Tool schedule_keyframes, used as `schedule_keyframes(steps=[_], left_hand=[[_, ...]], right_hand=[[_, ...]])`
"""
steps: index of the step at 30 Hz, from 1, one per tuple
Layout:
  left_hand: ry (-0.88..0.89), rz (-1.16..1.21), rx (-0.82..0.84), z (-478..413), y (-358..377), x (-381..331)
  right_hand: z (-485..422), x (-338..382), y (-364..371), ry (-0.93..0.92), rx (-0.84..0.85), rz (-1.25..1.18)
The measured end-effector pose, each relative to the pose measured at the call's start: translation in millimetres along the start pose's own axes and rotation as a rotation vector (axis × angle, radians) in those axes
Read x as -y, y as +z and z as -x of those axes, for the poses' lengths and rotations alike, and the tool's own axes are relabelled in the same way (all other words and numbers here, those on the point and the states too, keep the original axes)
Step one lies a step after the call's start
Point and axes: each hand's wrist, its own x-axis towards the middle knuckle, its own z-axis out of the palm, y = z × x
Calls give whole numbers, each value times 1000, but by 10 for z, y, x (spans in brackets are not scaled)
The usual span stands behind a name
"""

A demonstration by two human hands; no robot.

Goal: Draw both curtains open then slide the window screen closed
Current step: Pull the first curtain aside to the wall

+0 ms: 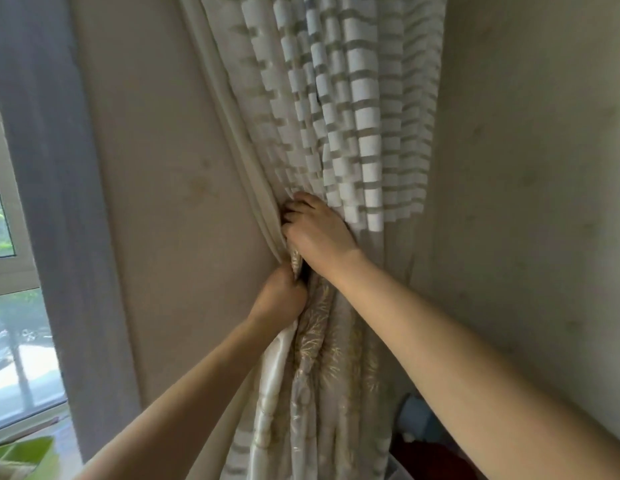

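Observation:
The right-hand curtain (350, 109) is gathered into a tight bunch in the room's corner, striped white and beige above, with a gold-patterned part (322, 344) below. My right hand (319, 233) grips the bunch at its waist, fingers curled into the folds. Just below and to the left, my left hand (279, 299) is closed on the fabric's edge, touching the right hand. The window (4, 237) shows at the far left edge, with a white frame and glass. I cannot make out a screen.
A bare beige wall (170, 202) lies between window and curtain, and another wall (530, 202) on the right. A grey vertical band (59, 202) borders the window. Green leaves (28, 455) sit at bottom left. A blue object (415, 420) and something dark red (426, 459) lie below right.

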Motion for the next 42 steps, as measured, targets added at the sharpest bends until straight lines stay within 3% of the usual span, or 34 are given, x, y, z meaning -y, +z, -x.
schedule_keyframes(steps=[13, 19, 22, 27, 36, 42], left_hand=[[30, -23, 199, -406, 937, -267], [90, 134, 281, -436, 1144, -411], [168, 0, 250, -449, 1195, -371], [199, -44, 177, -382, 1054, -227], [50, -5, 150, 21, 416, -30], [-37, -185, 151, 372, -112, 70]], right_hand=[[337, -713, 449, 151, 138, 112], [522, -922, 404, 189, 207, 202], [518, -889, 362, 188, 221, 196], [449, -648, 309, 181, 233, 181], [306, -58, 109, 117, 191, 55], [299, 416, -160, 44, 119, -3]])
